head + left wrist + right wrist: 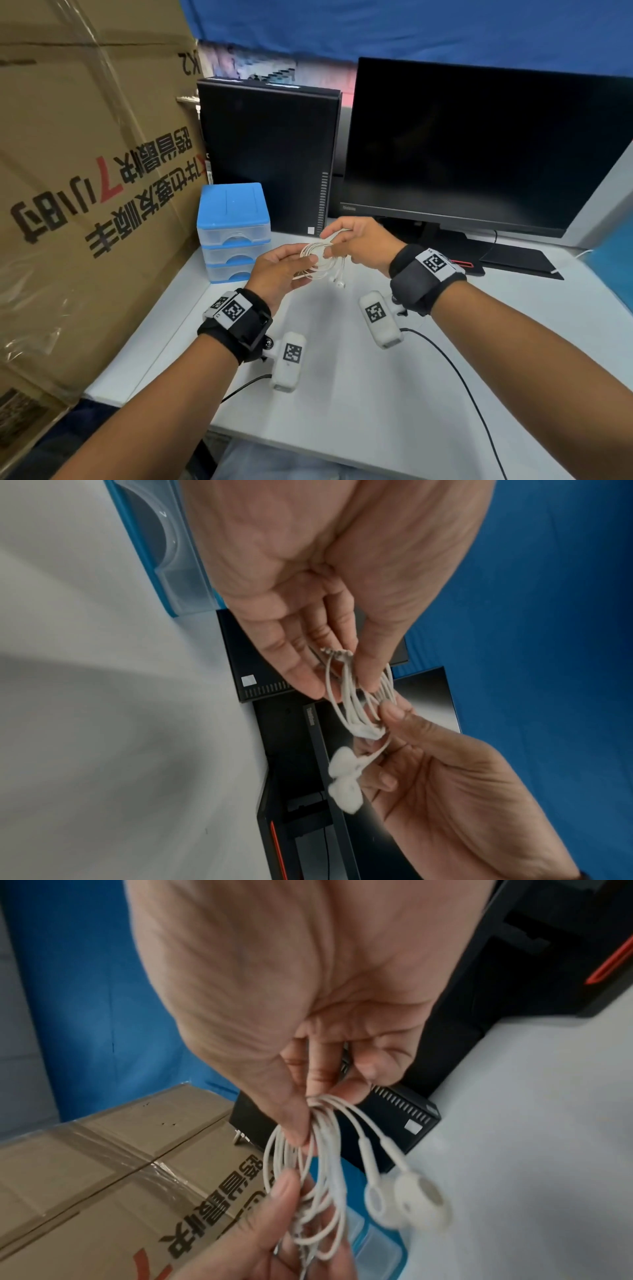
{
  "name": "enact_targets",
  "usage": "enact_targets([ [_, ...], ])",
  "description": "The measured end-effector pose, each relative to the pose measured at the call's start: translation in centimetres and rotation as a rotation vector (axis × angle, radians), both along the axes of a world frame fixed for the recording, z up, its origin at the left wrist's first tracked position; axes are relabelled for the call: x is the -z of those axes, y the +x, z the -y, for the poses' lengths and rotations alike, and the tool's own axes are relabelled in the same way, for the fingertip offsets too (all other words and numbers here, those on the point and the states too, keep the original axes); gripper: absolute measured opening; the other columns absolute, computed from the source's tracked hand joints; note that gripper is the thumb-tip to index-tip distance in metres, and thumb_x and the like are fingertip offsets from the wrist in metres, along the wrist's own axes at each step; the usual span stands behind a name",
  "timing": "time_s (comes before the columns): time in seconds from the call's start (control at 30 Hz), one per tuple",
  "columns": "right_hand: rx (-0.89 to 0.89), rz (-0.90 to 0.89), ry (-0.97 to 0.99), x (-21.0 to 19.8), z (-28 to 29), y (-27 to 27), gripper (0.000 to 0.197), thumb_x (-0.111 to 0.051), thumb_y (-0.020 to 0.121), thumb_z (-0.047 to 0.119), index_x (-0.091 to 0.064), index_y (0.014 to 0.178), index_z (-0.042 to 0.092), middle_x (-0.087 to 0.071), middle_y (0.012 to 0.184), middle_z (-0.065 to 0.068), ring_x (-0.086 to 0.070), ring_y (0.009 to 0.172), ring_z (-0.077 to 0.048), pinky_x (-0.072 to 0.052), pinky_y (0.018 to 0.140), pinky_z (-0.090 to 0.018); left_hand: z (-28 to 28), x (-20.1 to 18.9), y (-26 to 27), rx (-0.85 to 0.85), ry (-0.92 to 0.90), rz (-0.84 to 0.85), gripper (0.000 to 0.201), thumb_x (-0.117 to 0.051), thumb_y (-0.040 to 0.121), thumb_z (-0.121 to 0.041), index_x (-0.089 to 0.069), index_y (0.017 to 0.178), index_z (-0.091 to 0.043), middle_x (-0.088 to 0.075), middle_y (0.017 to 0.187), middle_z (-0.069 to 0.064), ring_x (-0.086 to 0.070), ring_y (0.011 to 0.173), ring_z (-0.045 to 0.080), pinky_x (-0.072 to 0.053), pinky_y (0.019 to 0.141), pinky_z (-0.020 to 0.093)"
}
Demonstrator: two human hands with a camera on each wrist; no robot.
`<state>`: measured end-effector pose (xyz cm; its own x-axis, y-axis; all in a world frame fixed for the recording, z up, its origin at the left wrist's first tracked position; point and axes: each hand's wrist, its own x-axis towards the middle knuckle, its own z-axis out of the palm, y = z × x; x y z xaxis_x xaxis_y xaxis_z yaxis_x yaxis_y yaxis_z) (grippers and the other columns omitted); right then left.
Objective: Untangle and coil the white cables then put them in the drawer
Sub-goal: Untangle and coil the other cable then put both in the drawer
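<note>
Pinched by left hand point(281, 270) at nine o'clock and right hand point(356, 241) at three, above desk point(342, 359): limp, light white cables point(320, 262), likely springy, best gripped across all loops

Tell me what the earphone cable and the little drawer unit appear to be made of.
Earphone cable: looks like matte white rubbery plastic, bending in soft loops; the earbuds look harder and smoother. Drawer unit: seemingly moulded plastic, with an opaque glossy blue top and see-through, slightly frosted drawer fronts.
</note>
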<state>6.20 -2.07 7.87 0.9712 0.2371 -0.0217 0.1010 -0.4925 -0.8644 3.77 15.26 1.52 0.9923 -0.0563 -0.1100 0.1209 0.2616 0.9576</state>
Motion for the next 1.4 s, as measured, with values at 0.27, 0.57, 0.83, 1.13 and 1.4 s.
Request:
enact_targets([
  [0.27, 0.007, 0.051, 0.102, -0.6, -3.3, 0.0, 0.027, -0.072, 0.085, 0.006, -0.069, 0.111, 0.014, -0.070, 0.075, 0.003, -0.058, 0.049, 0.006, -0.039, 0.046, -0.005, -1.4, 0.0, 0.1, -0.074, -0.069, 0.030, 0.020, -0.069, 0.087, -0.007, -0.070, 0.107, -0.010, -0.075, 0.094, 0.005, -0.070, 0.083, 0.016, -0.055, 0.073, 0.027],
  [0.57, -0.114, 0.191, -0.181, -0.7, -5.5, 0.2, 0.010, -0.069, 0.089, 0.007, -0.074, 0.095, 0.013, -0.073, 0.078, -0.005, -0.063, 0.051, -0.006, -0.046, 0.044, -0.018, -3.5, 1.2, -0.4, -0.046, -0.193, -0.096, 0.028, -0.070, 0.087, -0.015, -0.067, 0.114, -0.014, -0.073, 0.111, 0.008, -0.069, 0.102, 0.023, -0.054, 0.083, 0.031],
  [0.83, -0.109, 0.309, -0.364, -1.4, -6.6, 0.8, 0.012, -0.069, 0.089, 0.010, -0.076, 0.096, 0.016, -0.069, 0.087, 0.004, -0.062, 0.067, -0.003, -0.051, 0.066, -0.020, -6.0, 3.4, 1.0, -0.375, -0.379, -0.454, 0.042, -0.058, 0.094, -0.034, -0.052, 0.128, -0.011, -0.063, 0.092, 0.004, -0.063, 0.079, 0.021, -0.051, 0.064, 0.032],
  [1.13, -0.124, 0.350, -0.420, -1.8, -6.6, 0.6, 0.014, -0.069, 0.090, 0.011, -0.076, 0.101, 0.014, -0.068, 0.098, 0.005, -0.062, 0.089, -0.009, -0.048, 0.077, -0.021, -5.3, 3.1, 3.1, -0.410, -0.434, -0.483, 0.037, -0.056, 0.095, -0.044, -0.050, 0.114, -0.012, -0.056, 0.082, 0.003, -0.055, 0.064, 0.015, -0.050, 0.056, 0.028],
  [1.4, -0.141, 0.290, -0.331, -1.2, -8.6, 1.7, 0.011, -0.071, 0.087, 0.011, -0.077, 0.094, 0.015, -0.069, 0.089, 0.006, -0.065, 0.079, -0.007, -0.050, 0.069, -0.019, -4.8, 5.5, 1.3, -0.390, -0.367, -0.507, 0.048, -0.039, 0.104, -0.037, -0.031, 0.144, -0.012, -0.054, 0.087, 0.005, -0.062, 0.074, 0.022, -0.051, 0.071, 0.035],
])
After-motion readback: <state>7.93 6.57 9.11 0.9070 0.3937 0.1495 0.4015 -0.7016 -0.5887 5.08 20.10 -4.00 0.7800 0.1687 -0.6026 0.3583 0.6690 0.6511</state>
